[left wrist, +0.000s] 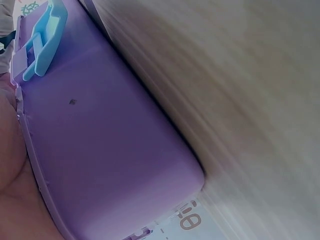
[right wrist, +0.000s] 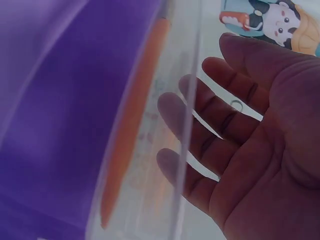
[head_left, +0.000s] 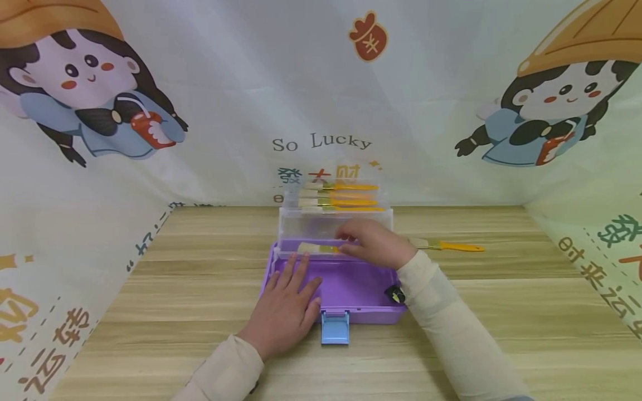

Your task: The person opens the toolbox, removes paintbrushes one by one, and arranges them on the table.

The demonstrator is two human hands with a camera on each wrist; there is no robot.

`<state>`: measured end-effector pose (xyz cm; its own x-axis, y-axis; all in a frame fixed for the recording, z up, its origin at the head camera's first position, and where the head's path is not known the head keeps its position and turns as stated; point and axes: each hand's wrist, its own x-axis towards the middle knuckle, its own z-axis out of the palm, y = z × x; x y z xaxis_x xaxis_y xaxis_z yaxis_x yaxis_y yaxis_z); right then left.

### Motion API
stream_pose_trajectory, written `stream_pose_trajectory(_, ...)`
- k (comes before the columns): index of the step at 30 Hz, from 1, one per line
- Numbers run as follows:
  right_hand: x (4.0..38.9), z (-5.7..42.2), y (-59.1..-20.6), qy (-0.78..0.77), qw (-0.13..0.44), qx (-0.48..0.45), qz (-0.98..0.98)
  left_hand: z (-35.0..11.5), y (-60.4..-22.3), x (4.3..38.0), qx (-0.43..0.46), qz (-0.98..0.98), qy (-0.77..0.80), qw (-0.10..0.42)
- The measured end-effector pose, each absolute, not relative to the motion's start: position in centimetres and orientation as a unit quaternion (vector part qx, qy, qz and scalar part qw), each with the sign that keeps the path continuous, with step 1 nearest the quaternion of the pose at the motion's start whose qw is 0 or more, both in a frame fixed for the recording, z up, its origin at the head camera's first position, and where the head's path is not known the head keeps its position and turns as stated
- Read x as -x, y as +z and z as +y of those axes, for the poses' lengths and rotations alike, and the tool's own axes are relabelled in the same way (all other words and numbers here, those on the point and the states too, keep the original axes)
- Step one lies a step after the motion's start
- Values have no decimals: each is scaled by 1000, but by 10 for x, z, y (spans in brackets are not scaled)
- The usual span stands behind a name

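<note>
A purple box (head_left: 371, 316) stands with its clear tiered trays raised at the back. My left hand (head_left: 286, 312) rests over its front left part, fingers spread and straight, the fingertips near the lower tray's edge. In that lower tray lies a paintbrush (head_left: 310, 248) with pale bristles; its orange handle (right wrist: 131, 125) shows through the clear plastic in the right wrist view. My right hand (head_left: 375, 244) is over the tray's right half, partly covering the brush. The right wrist view shows its fingers apart and slightly bent beside the clear tray wall (right wrist: 187, 130), gripping nothing.
Several orange-handled brushes (head_left: 353, 203) lie in the upper trays. Another brush (head_left: 461, 247) is on the wooden table right of the box. A blue latch (head_left: 335, 329) hangs down in front. A small dark item (head_left: 394, 293) sits inside the box's right end.
</note>
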<state>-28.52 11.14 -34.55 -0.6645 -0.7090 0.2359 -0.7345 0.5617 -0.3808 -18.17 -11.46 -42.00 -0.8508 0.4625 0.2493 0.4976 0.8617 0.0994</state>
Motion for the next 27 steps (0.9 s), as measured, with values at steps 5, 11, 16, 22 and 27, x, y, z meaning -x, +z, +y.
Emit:
stream_pose_trajectory(5, 288, 107, -351, 230, 24, -419, -878, -115, -421, 182, 251, -958, -80, 114)
stream_pose_trajectory(11, 290, 104, -359, 206, 19, -431, -878, -115, -421, 182, 252, -958, -78, 111)
stream_pose_trajectory(16, 291, 104, -362, 189, 7, -428, -884, -115, -421, 181, 252, -958, -78, 110)
stream_pose_trajectory(22, 292, 103, -361, 182, -8, -412, -893, -115, -421, 181, 254, -957, -76, 116)
stream_pose_trajectory(27, 293, 102, -363, 181, -17, -400, -898, -114, -421, 181, 255, -955, -78, 127)
